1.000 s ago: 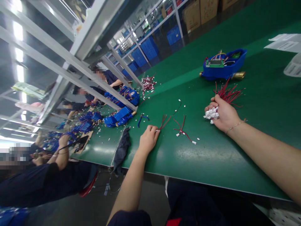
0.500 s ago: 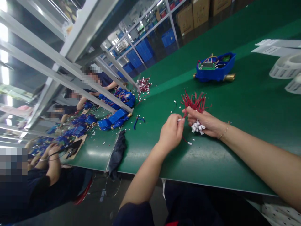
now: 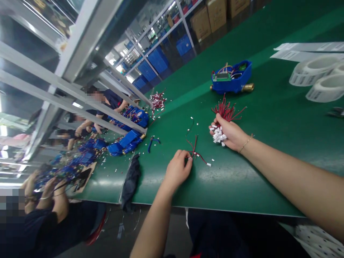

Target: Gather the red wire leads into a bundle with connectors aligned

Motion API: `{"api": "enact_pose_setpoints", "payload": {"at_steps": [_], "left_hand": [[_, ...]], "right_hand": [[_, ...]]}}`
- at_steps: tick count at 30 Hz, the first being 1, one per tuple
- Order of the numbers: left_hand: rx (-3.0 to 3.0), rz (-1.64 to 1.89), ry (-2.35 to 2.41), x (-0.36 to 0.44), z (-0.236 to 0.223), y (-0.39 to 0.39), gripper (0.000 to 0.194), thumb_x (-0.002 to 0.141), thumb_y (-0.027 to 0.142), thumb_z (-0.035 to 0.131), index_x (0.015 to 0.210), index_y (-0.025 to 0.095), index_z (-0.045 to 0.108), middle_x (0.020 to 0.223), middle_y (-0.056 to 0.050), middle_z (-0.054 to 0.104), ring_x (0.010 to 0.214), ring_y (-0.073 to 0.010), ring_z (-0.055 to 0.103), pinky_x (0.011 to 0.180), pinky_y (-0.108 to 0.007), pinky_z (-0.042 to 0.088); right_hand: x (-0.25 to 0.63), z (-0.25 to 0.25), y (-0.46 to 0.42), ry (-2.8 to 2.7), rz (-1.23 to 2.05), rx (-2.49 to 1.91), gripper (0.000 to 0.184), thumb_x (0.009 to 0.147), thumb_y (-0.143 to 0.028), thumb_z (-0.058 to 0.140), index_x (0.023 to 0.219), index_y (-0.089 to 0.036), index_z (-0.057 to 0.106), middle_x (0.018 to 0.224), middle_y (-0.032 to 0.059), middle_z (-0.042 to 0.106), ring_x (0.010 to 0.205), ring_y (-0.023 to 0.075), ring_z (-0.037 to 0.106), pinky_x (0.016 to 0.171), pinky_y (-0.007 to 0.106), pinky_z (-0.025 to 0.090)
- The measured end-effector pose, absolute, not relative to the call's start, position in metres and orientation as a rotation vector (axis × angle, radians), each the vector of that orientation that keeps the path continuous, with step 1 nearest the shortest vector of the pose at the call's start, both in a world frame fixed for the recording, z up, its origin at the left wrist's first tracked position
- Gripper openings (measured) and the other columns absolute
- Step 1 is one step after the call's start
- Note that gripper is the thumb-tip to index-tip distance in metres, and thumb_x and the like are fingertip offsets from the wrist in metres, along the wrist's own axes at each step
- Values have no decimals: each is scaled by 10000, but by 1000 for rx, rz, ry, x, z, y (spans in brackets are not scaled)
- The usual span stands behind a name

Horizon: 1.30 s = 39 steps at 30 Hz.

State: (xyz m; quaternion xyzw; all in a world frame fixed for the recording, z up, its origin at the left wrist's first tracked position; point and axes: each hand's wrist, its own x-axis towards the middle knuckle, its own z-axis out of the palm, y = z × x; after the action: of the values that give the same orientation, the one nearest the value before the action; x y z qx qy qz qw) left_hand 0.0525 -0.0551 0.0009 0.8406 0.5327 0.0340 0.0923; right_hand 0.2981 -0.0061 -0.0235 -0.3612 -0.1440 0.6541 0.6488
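My right hand [image 3: 233, 133] is wrapped round a bundle of red and dark wires [image 3: 226, 109]. Their loose ends fan out above the fist, and white plug connectors [image 3: 219, 136] cluster below it. Lower and to the left, my left hand [image 3: 178, 168] is just over the green table, thumb and forefinger pinched on a red connector wire [image 3: 194, 144]. Another red wire with a white connector [image 3: 209, 164] lies on the table beside those fingertips. A thin dark wire [image 3: 191, 125] and small white bits lie farther up.
A blue housing with a circuit board and brass fittings [image 3: 233, 79] stands beyond my right hand. Label rolls [image 3: 326, 87] are at the right. Left lie blue-handled pliers [image 3: 153, 142], a dark cloth [image 3: 130, 184], more blue housings [image 3: 127, 141] and a wire pile [image 3: 158, 100]. Co-workers sit along the left.
My left hand has moved away from the bundle, down and left to the table, with a wire in its fingers. The right hand keeps hold of the bundle. The view has shifted slightly.
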Motion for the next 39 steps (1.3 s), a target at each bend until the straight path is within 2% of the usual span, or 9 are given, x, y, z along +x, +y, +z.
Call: {"api": "enact_pose_setpoints", "payload": {"at_steps": [5, 9, 12, 15, 18, 22, 29, 36, 39], "left_hand": [[2487, -332, 2323, 25, 43, -81, 156, 956, 308, 460, 959, 205, 578, 986, -83, 653, 785, -223, 661, 616, -286, 430], [2335, -433, 2633, 22, 69, -103, 167, 940, 301, 456, 988, 205, 584, 781, -74, 677, 626, -251, 653, 564, -305, 402], [2467, -53, 2437, 46, 58, -116, 132, 939, 280, 485, 991, 214, 586, 710, -54, 669, 606, -226, 644, 557, -292, 391], [2569, 322, 1973, 82, 28, -121, 208, 946, 244, 487, 1137, 232, 570, 761, -42, 691, 623, -198, 644, 548, -281, 405], [2609, 255, 1688, 114, -2, -119, 165, 965, 225, 463, 1091, 227, 569, 830, -67, 688, 661, -213, 656, 547, -289, 435], [2610, 157, 1675, 131, -19, -115, 216, 1018, 396, 447, 984, 207, 546, 898, -99, 668, 724, -246, 671, 546, -307, 463], [2639, 127, 1660, 104, -6, -103, 86, 988, 270, 518, 943, 202, 547, 855, -55, 660, 725, -208, 660, 605, -288, 477], [2404, 917, 1716, 89, 21, -82, 74, 977, 278, 578, 979, 204, 576, 833, -6, 642, 724, -129, 625, 674, -247, 514], [2417, 1043, 1537, 109, 19, -77, 113, 986, 298, 568, 1033, 200, 597, 888, -28, 667, 772, -131, 645, 697, -242, 544]], "right_hand": [[298, -27, -5, -226, 1489, -813, 363, 1047, -372, 484, 737, -185, 508, 669, -2, 570, 529, 78, 567, 478, 174, 500], [299, -32, -4, -203, 1489, -793, 361, 1015, -417, 549, 740, -185, 527, 691, 8, 591, 524, 76, 560, 472, 169, 485], [299, -34, -4, -211, 1488, -787, 369, 976, -456, 613, 739, -185, 531, 701, 9, 592, 520, 72, 549, 468, 167, 469], [299, -33, -5, -226, 1486, -792, 397, 934, -493, 664, 727, -189, 517, 698, 0, 582, 509, 67, 532, 462, 169, 452], [301, -32, -4, -229, 1483, -796, 410, 917, -501, 686, 717, -196, 498, 670, -20, 554, 496, 64, 508, 458, 173, 441], [302, -31, -4, -218, 1489, -805, 386, 971, -474, 615, 728, -193, 508, 678, -7, 572, 494, 67, 514, 453, 171, 430], [302, -24, -7, -213, 1526, -796, 349, 974, -417, 627, 742, -192, 497, 583, -50, 480, 471, 70, 501, 436, 163, 427], [288, -14, -23, -380, 1728, -797, 339, 841, -433, 792, 784, -171, 583, 521, -89, 389, 415, 55, 404, 401, 158, 405], [281, -11, -36, -516, 1858, -791, 434, 782, -558, 803, 861, -158, 654, 536, -69, 432, 443, 73, 445, 401, 171, 408]]}}
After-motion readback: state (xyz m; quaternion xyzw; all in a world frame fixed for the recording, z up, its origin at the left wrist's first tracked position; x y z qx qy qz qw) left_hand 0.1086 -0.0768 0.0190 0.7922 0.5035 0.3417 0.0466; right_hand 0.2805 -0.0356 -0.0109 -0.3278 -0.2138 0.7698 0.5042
